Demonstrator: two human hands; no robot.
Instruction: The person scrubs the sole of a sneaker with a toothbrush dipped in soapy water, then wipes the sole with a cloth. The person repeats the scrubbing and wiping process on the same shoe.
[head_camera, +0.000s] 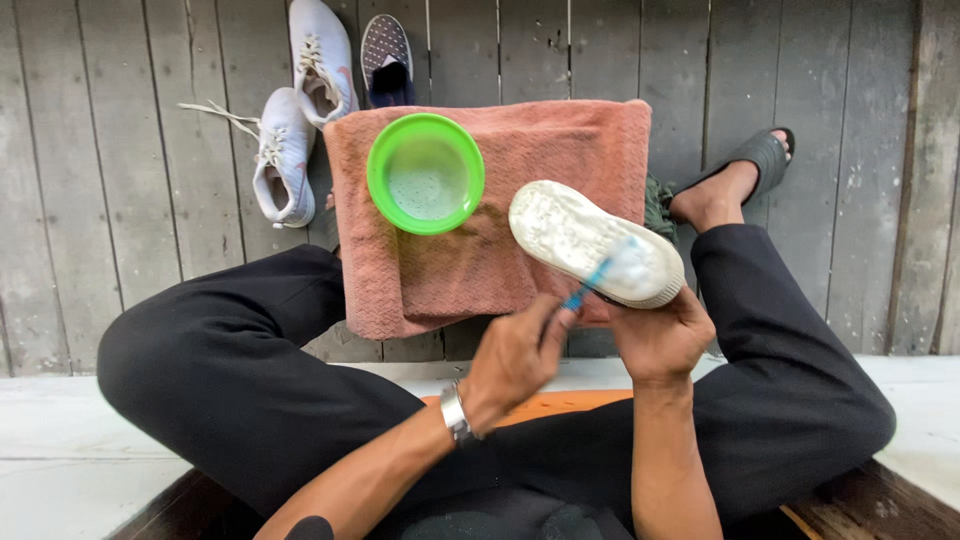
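A white shoe (575, 235) lies sole up over a pink towel (560, 150), its sole covered in white foam. My right hand (660, 335) grips the shoe from below at its near end. My left hand (515, 355), with a metal bracelet on the wrist, holds a blue toothbrush (590, 282). The brush head rests on the foamy sole near the heel and looks blurred.
A green bowl (425, 172) of soapy water stands on the towel to the left of the shoe. On the grey plank floor lie two white sneakers (285, 150) and a dark shoe (387, 60) beyond the towel. My foot in a black sandal (755, 160) rests at the right.
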